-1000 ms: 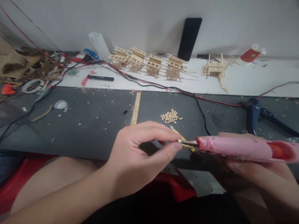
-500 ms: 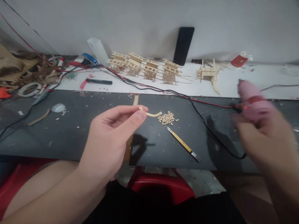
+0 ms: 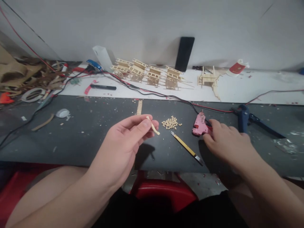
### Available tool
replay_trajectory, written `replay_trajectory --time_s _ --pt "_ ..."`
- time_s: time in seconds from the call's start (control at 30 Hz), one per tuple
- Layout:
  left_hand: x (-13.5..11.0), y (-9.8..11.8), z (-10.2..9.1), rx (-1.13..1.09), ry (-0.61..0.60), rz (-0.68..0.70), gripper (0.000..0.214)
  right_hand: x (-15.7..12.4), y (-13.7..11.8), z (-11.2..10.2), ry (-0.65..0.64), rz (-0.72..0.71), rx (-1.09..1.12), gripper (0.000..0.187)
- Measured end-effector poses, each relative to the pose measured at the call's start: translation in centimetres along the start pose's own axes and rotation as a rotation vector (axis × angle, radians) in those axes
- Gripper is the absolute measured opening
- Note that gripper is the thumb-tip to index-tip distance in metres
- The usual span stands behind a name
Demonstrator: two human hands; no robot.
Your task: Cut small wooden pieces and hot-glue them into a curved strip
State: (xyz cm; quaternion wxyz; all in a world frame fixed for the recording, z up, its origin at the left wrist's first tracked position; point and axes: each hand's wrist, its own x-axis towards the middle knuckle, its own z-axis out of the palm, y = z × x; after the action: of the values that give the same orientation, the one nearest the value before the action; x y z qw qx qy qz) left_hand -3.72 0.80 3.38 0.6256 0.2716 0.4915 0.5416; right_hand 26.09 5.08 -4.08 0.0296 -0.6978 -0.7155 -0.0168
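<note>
My left hand is raised over the dark mat, pinching a short curved wooden stick between thumb and forefinger. My right hand lies low on the mat to the right, its fingers curled over the rear of a pink glue gun that rests on the surface; only the gun's front end shows. Between my hands lie a small pile of tiny wooden pieces and a thin yellow-handled blade.
Several small wooden cart models stand in a row on the white board at the back, with a black phone leaning on the wall. Red and black cables cross the table. A blue tool lies right; clutter and a tape roll lie left.
My right hand has carried the glue gun away from the stick's tip and set it down on the mat at the right. My left hand keeps the stick, now tilted downward.
</note>
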Motion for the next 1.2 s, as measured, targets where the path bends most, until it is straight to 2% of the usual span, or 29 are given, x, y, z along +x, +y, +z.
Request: replay_trajectory --time_s 0.1,0.17,0.27,0.37,0.53,0.9,1.07,1.2 --pt "0.2 0.1 -0.3 -0.034 0.0 -0.053 0.014 0.9 -0.7 -1.3 0.128 -0.11 0.05 0.036" --pt "0.4 0.0 -0.4 -0.066 0.014 -0.114 0.014 1.3 -2.2 -1.5 0.164 -0.28 0.109 0.031" --pt "0.5 -0.3 -0.2 -0.101 0.025 -0.164 0.012 1.5 -5.2 -0.3 0.121 -0.565 0.165 0.025" --pt "0.6 -0.8 -0.1 -0.082 -0.01 -0.153 0.017 1.5 -7.4 1.3 0.117 -0.666 0.151 0.02" --pt "0.4 -1.3 -0.3 -0.045 -0.017 -0.15 0.022 2.2 -8.3 2.7 0.144 -0.674 0.067 0.011" --pt "0.0 -0.9 -0.5 -0.004 -0.025 -0.162 0.02 2.2 -8.6 2.0 0.115 -0.71 0.044 0.006" --pt "-0.1 -1.3 -0.4 0.104 -0.007 -0.097 0.018 2.6 -9.0 2.1 0.118 -0.638 0.226 0.011" --pt "-0.4 -1.1 0.0 0.24 0.001 0.005 0.011 1.2 -8.3 0.3 0.16 -0.557 0.531 0.02"
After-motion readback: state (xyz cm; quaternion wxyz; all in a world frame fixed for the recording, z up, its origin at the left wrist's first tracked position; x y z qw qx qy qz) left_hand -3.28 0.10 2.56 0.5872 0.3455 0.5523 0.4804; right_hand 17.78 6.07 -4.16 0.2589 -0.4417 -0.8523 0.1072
